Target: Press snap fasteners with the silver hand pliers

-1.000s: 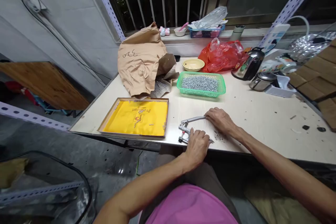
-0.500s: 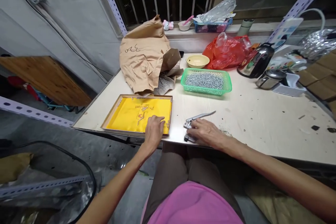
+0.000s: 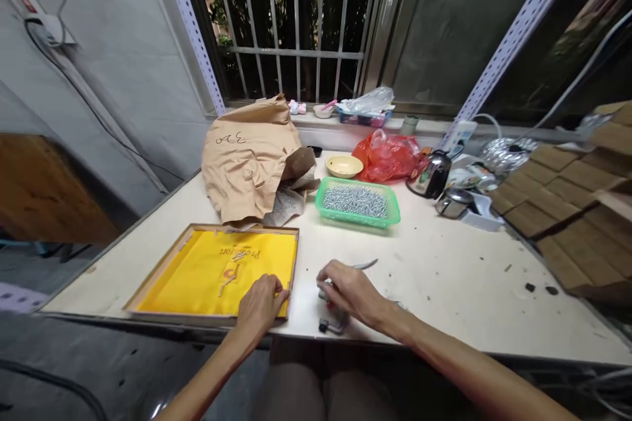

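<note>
At the right rim of a shallow tray (image 3: 162, 260) lined with a yellow printed sheet (image 3: 192, 276), my left hand (image 3: 259, 302) has its thumb and fingers pinched together. Whatever sits between these fingertips is too small to make out. Several small metal pieces (image 3: 228, 281) lie on the yellow sheet. My right hand (image 3: 353, 293) is curled over grey metal locking pliers (image 3: 338, 323) near the table's front edge, its fingers closed on them. One handle shows beyond the knuckles and a black-tipped end below; the middle is hidden and blurred.
A green basket (image 3: 357, 218) of small metal pins stands beyond my hands. Behind are a crumpled brown paper bag (image 3: 247, 164), a yellow bowl (image 3: 344, 167), a red plastic bag (image 3: 388, 156) and a kettle (image 3: 430, 174). Stacked cardboard (image 3: 573, 204) rises at the right.
The view has tilted up, so the tabletop sits lower in the picture. My left fingers have closed at the tray's right rim. The right hand has risen and arched over the pliers.
</note>
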Tool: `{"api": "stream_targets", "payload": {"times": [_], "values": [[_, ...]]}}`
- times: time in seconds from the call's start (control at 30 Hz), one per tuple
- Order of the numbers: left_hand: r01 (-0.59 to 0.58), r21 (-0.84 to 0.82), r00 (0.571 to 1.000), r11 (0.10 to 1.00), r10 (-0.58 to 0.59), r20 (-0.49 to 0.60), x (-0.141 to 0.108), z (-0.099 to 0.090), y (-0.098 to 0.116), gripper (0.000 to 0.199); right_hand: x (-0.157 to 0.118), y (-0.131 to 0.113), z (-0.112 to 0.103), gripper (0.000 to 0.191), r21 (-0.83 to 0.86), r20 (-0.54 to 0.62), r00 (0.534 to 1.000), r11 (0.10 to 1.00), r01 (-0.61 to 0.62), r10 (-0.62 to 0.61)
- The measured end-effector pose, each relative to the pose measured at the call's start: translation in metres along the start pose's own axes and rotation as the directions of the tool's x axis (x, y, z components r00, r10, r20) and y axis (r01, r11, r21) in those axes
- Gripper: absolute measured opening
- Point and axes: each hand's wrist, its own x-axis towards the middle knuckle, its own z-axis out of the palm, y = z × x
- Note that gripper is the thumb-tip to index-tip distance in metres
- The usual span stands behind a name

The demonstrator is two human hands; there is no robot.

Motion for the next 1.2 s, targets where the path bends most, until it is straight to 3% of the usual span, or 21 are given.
{"api": "stream_targets", "payload": {"times": [0.07, 0.13, 0.17, 0.27, 0.37, 0.47, 0.57, 0.63, 0.7, 0.8, 0.9, 1.03, 1.2], "values": [[0.002, 0.028, 1.0, 1.0, -0.003, 0.027, 0.002, -0.002, 0.003, 0.016, 0.022, 0.009, -0.031, 0.013, 0.007, -0.262, 0.964, 0.999, -0.05, 0.05], [0.009, 0.056, 0.999, 0.998, -0.011, 0.037, 0.003, -0.004, 0.006, 0.018, 0.047, 0.024, -0.065, 0.013, -0.071, -0.438, 0.891, 0.984, -0.165, 0.118], [0.017, 0.059, 0.999, 0.998, -0.019, 0.04, 0.003, -0.004, 0.007, 0.019, 0.058, 0.034, -0.079, 0.014, -0.12, -0.474, 0.867, 0.964, -0.239, 0.156], [0.05, -0.02, 0.999, 0.999, -0.05, 0.02, 0.005, -0.004, 0.003, 0.019, 0.071, 0.058, -0.101, 0.033, -0.272, -0.381, 0.881, 0.877, -0.395, 0.279], [0.034, -0.21, 0.997, 0.977, -0.049, -0.067, 0.005, -0.009, -0.002, 0.016, 0.042, 0.063, -0.09, 0.037, -0.313, -0.236, 0.927, 0.88, -0.357, 0.292], [0.0, -0.378, 0.99, 0.926, -0.053, -0.13, -0.004, -0.019, 0.005, 0.021, -0.017, 0.049, -0.061, 0.03, -0.25, -0.021, 0.961, 0.929, -0.271, 0.275], [-0.061, -0.441, 0.998, 0.895, 0.057, -0.021, -0.011, -0.024, 0.032, 0.026, -0.067, 0.029, -0.039, 0.032, -0.207, 0.17, 0.944, 0.947, -0.245, 0.282], [-0.089, -0.455, 0.989, 0.886, 0.135, 0.068, -0.012, -0.02, 0.052, 0.022, -0.085, 0.022, -0.03, 0.029, -0.213, 0.22, 0.917, 0.934, -0.288, 0.333], [-0.096, -0.455, 0.977, 0.885, 0.172, 0.127, -0.012, -0.013, 0.068, 0.018, -0.094, 0.019, -0.024, 0.028, -0.226, 0.231, 0.896, 0.917, -0.33, 0.379], [-0.04, -0.458, 0.962, 0.888, 0.158, 0.223, -0.008, -0.005, 0.078, 0.013, -0.099, 0.02, -0.018, 0.03, -0.233, 0.208, 0.902, 0.915, -0.33, 0.379], [0.036, -0.484, 0.944, 0.875, 0.129, 0.304, -0.001, 0.0, 0.078, 0.009, -0.101, 0.025, -0.012, 0.029, -0.261, 0.183, 0.917, 0.917, -0.302, 0.355], [0.028, -0.513, 0.936, 0.858, 0.157, 0.315, 0.003, 0.007, 0.075, 0.011, -0.105, 0.028, -0.003, 0.025, -0.295, 0.145, 0.925, 0.908, -0.298, 0.351], [0.047, -0.402, 0.904, 0.914, 0.132, 0.407, 0.004, 0.009, 0.078, 0.015, -0.106, 0.026, 0.003, 0.02, -0.313, 0.106, 0.935, 0.904, -0.293, 0.34]]}}
